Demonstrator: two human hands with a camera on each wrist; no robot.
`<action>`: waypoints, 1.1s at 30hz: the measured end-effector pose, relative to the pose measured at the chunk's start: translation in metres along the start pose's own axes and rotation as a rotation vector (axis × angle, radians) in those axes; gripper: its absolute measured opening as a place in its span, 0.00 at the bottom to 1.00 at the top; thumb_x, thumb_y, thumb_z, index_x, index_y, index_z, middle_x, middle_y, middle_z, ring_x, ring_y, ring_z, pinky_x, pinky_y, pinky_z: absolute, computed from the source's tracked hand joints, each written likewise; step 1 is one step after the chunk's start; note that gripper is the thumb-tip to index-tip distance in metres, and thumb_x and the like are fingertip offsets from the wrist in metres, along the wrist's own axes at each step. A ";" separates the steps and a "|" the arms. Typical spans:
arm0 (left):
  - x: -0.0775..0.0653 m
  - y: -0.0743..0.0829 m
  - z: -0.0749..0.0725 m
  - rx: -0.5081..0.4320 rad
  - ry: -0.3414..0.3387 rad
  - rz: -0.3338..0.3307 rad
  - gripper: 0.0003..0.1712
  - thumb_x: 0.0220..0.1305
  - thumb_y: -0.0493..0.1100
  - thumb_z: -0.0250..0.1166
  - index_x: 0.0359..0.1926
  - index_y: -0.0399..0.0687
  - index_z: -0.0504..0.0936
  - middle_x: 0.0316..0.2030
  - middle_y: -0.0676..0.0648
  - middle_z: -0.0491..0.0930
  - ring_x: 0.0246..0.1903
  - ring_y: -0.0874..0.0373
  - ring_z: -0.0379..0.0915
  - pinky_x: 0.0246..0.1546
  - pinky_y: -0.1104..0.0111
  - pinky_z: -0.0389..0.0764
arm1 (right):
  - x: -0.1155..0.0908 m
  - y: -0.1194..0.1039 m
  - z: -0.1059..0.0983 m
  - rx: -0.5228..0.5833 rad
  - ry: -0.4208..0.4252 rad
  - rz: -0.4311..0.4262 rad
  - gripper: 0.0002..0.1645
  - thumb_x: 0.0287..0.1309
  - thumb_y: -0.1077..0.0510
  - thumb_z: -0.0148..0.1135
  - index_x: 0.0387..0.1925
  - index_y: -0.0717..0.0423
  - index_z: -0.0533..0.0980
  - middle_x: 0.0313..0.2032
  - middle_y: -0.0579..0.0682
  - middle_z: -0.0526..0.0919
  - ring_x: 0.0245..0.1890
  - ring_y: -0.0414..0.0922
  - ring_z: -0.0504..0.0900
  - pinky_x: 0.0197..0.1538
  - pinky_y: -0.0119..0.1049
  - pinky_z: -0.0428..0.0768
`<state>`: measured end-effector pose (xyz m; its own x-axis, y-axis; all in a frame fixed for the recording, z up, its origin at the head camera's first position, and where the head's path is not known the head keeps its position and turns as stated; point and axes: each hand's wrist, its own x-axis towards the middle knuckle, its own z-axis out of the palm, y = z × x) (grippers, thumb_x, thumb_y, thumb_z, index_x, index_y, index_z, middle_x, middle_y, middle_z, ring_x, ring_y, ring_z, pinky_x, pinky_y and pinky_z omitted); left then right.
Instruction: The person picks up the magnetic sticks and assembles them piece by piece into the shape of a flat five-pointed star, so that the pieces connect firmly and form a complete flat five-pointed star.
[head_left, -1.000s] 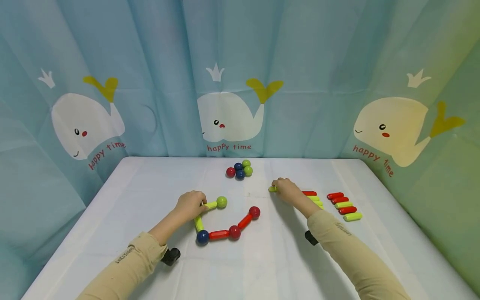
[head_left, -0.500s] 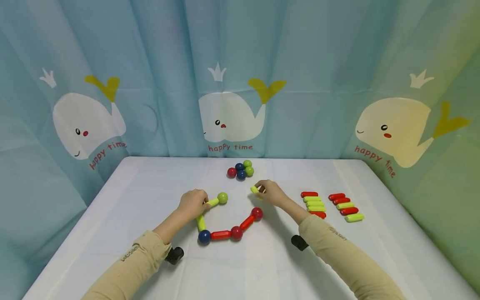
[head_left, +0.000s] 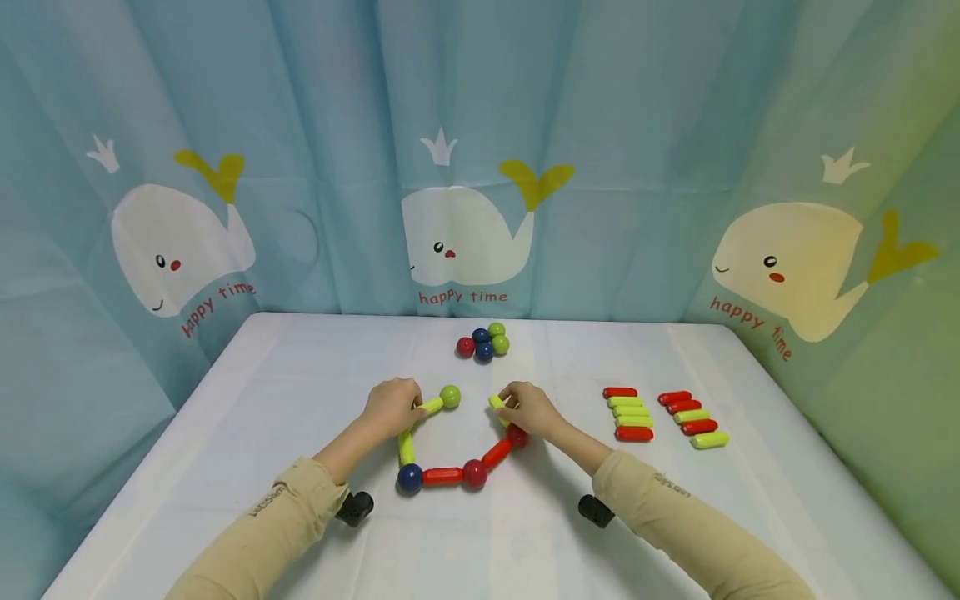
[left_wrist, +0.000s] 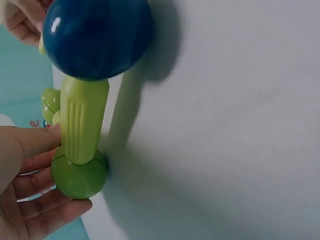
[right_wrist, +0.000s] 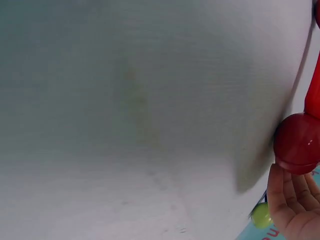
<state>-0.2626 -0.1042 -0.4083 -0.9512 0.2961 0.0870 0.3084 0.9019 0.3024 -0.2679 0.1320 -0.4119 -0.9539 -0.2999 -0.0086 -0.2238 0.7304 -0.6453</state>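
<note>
My left hand (head_left: 393, 407) holds a corner of a ball-and-rod chain. In the left wrist view its fingers cup a green ball (left_wrist: 80, 175), hidden in the head view, with the thumb against a yellow-green rod (left_wrist: 82, 122). That rod runs to a blue ball (head_left: 410, 478); a second yellow-green rod (head_left: 432, 406) leads to another green ball (head_left: 450, 396). From the blue ball, red rods (head_left: 442, 476) and a red ball (head_left: 475, 473) continue to the end red ball (right_wrist: 299, 142). My right hand (head_left: 531, 410) pinches a loose yellow-green rod (head_left: 496, 402) right at this end ball.
Several red, blue and green balls (head_left: 484, 351) sit clustered at the back of the white table (head_left: 300, 367). Two columns of red and yellow-green rods (head_left: 633, 422) lie at the right. A blue curtain (head_left: 330, 208) with whale prints stands behind.
My right hand has carried the yellow-green rod left, then down toward the end red ball. My left hand keeps its hold on the chain, which has shifted slightly right in view.
</note>
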 end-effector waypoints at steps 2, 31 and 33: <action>0.001 0.005 0.001 -0.002 -0.006 0.003 0.09 0.54 0.43 0.70 0.28 0.41 0.85 0.25 0.48 0.83 0.21 0.60 0.70 0.23 0.69 0.70 | 0.002 -0.002 0.001 -0.007 0.003 -0.012 0.12 0.54 0.66 0.64 0.40 0.70 0.77 0.29 0.58 0.83 0.27 0.43 0.78 0.31 0.31 0.77; -0.034 0.003 0.009 -0.142 -0.304 0.200 0.69 0.36 0.59 0.78 0.72 0.38 0.48 0.72 0.35 0.47 0.71 0.41 0.48 0.68 0.53 0.57 | -0.016 0.011 0.000 -0.156 -0.053 -0.140 0.16 0.56 0.66 0.62 0.45 0.72 0.75 0.39 0.61 0.80 0.36 0.48 0.75 0.45 0.44 0.77; -0.031 0.004 0.009 -0.144 -0.312 0.199 0.69 0.36 0.59 0.78 0.72 0.37 0.48 0.72 0.35 0.48 0.71 0.42 0.47 0.68 0.54 0.57 | -0.016 0.010 0.000 -0.164 -0.053 -0.137 0.17 0.56 0.65 0.63 0.46 0.72 0.75 0.40 0.62 0.80 0.37 0.49 0.76 0.46 0.44 0.77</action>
<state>-0.2316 -0.1073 -0.4190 -0.8169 0.5622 -0.1289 0.4605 0.7703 0.4411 -0.2552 0.1445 -0.4184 -0.9014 -0.4320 0.0272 -0.3843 0.7696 -0.5100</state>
